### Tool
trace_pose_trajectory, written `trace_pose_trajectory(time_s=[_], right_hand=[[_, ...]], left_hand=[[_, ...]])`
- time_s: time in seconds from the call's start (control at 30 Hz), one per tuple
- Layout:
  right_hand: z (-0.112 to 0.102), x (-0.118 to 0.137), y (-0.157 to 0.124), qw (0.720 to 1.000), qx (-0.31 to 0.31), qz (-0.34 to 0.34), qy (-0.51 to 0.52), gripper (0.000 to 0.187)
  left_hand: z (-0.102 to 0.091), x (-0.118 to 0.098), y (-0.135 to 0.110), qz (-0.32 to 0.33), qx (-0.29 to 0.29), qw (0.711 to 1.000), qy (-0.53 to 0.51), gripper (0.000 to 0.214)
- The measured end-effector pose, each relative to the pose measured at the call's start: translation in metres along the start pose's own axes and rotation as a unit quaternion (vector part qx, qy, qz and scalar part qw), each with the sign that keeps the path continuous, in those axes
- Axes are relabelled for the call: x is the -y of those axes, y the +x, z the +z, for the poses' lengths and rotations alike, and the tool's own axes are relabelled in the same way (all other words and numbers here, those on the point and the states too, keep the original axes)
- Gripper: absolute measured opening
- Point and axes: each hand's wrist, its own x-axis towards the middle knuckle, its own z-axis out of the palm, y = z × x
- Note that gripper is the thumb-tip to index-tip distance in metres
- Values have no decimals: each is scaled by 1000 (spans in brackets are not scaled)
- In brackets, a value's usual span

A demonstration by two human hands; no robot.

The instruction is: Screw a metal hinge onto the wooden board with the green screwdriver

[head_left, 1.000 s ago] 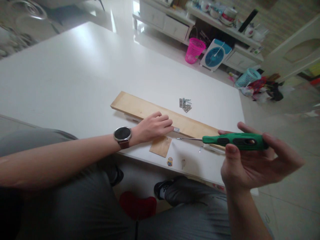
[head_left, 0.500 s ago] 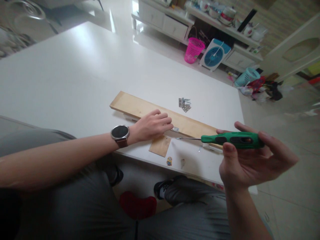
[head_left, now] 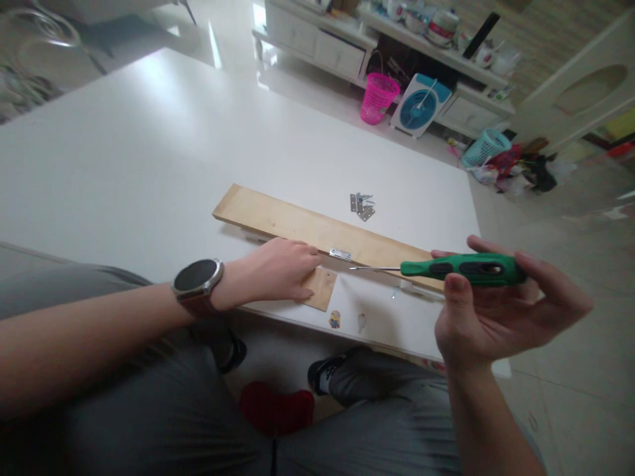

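Note:
My right hand (head_left: pixel 481 324) holds a green and black screwdriver (head_left: pixel 461 269) level above the table, its thin metal tip pointing left. My left hand (head_left: pixel 278 271), with a watch on the wrist, grips the left side of a small square wooden board (head_left: pixel 321 291), thumb toward me and fingertips at the far side. Behind it a long wooden plank (head_left: pixel 292 221) lies raised on supports. A small metal hinge plate (head_left: pixel 340 254) sits on the plank's near edge, left of the screwdriver tip but apart from it.
A pile of metal plates and screws (head_left: pixel 363 206) lies beyond the plank on the white table (head_left: pixel 124 152). Near the front edge are a cartoon sticker (head_left: pixel 335 319) and a small screw (head_left: pixel 394 293). A pink basket (head_left: pixel 378 98) and a blue fan (head_left: pixel 419 106) stand on the floor behind.
My left hand has left the hinge plate and moved left and nearer me, onto the small board. The plate now shows whole. My right hand still holds the screwdriver in nearly the same place.

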Motion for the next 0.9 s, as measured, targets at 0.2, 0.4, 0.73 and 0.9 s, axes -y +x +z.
trace_pose_trajectory(time_s=[0.2, 0.4, 0.73, 0.9], right_hand=[[0, -2, 0, 1000, -2, -14, 6, 63], [-2, -3, -1, 1000, -14, 1, -1, 60], [0, -6, -1, 998, -34, -13, -42, 59], [2, -4, 0, 997, -52, -8, -49, 56]], left_hand=[[29, -12, -12, 6, 7, 1000, -2, 38], [30, -15, -14, -46, 13, 997, -56, 46], [47, -20, 2, -226, 21, 707, -670, 52], [51, -33, 0, -276, -40, 562, -779, 73]])
